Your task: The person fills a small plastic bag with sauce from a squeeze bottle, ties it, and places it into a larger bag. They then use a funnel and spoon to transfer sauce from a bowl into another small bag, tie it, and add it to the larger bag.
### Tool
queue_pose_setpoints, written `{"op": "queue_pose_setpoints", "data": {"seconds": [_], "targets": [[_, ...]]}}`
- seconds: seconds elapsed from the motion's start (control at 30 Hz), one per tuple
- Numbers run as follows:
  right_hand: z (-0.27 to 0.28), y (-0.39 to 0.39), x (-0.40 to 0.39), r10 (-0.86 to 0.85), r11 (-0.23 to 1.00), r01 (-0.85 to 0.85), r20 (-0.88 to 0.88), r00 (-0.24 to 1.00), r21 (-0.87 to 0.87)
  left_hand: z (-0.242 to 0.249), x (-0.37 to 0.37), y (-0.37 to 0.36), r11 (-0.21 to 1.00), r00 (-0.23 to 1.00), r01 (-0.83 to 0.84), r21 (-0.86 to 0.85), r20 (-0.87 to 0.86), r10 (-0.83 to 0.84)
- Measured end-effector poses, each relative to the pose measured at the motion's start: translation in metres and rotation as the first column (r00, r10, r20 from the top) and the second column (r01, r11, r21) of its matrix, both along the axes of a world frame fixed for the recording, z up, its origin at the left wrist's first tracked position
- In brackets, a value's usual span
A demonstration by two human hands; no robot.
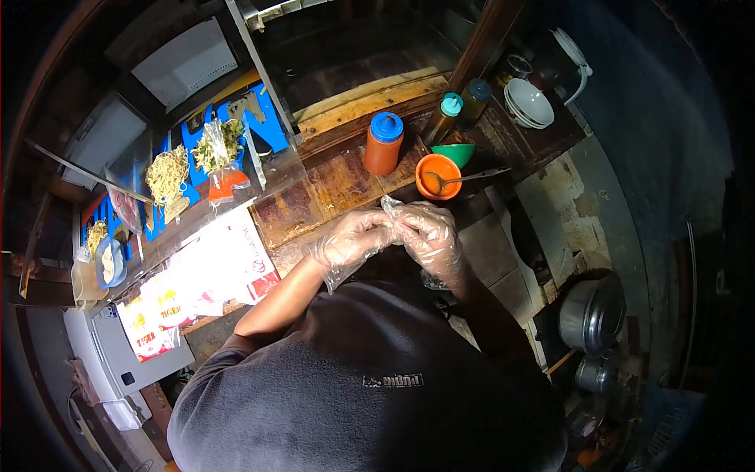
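Left hand, in a clear plastic glove: fingers curled nearly closed, tips drawn together at a crumpled tuft of clear thin film. Right hand, gloved likewise: fingers bent in, pinching the same tuft; glove end or separate piece, cannot tell. Position: before the chest, by the near edge of the brown wooden worktop, presumably for close finger work. Round orange plastic cup, metal spoon leaning out: near edge, probably for easy reach.

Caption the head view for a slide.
Left hand and right hand, in clear plastic gloves, meet near an orange bowl and a blue-capped bottle.
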State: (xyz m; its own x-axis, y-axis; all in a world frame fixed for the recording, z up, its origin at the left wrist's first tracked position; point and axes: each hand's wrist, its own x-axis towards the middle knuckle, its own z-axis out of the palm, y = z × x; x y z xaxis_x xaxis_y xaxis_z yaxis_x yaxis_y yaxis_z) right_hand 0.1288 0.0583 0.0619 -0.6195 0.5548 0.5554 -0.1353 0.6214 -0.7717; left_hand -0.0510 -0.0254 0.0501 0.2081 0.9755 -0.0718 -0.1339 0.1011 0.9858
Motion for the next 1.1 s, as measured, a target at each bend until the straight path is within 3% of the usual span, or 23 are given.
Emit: {"op": "queue_pose_setpoints", "data": {"seconds": [0.07,0.23,0.3,0.47,0.63,0.7,0.9,0.97,1.1], "targets": [[-0.001,-0.003,-0.002,-0.078,0.987,0.079,-0.016,0.997,0.137,-0.012,0.0,-0.001,1.0,1.0,0.002,-0.002,0.023,-0.002],[-0.011,-0.009,-0.008,-0.118,0.968,0.125,-0.046,0.992,0.217,-0.007,0.009,-0.01,0.998,0.998,-0.053,-0.026,0.038,0.054],[-0.009,-0.009,-0.008,-0.118,0.967,0.121,-0.023,0.993,0.223,0.001,0.012,-0.012,0.984,0.995,-0.081,0.161,-0.043,0.089],[0.002,-0.008,-0.005,-0.009,0.973,-0.023,0.134,0.991,0.231,-0.003,0.009,-0.014,0.961,0.99,-0.086,0.263,-0.087,0.112],[0.006,-0.011,-0.009,0.058,0.959,-0.088,0.115,0.992,0.269,-0.016,0.005,-0.019,0.945,0.989,-0.138,0.295,-0.001,0.145],[0.006,-0.011,-0.012,0.081,0.956,-0.109,0.111,0.991,0.273,-0.018,0.004,-0.018,0.835,0.951,-0.235,0.497,-0.061,0.304],[-0.002,-0.016,-0.016,0.113,0.993,-0.109,0.12,0.986,-0.041,-0.003,-0.006,-0.018,0.876,0.902,-0.177,0.448,-0.282,0.327],[-0.019,-0.019,-0.019,0.043,0.956,-0.003,0.129,0.991,-0.292,-0.002,-0.003,-0.017,0.859,0.897,-0.223,0.461,-0.249,0.366],[-0.018,-0.021,-0.022,0.004,0.874,0.104,0.221,0.975,-0.474,0.015,0.002,-0.022,0.871,0.781,-0.241,0.428,-0.447,0.436]]}}
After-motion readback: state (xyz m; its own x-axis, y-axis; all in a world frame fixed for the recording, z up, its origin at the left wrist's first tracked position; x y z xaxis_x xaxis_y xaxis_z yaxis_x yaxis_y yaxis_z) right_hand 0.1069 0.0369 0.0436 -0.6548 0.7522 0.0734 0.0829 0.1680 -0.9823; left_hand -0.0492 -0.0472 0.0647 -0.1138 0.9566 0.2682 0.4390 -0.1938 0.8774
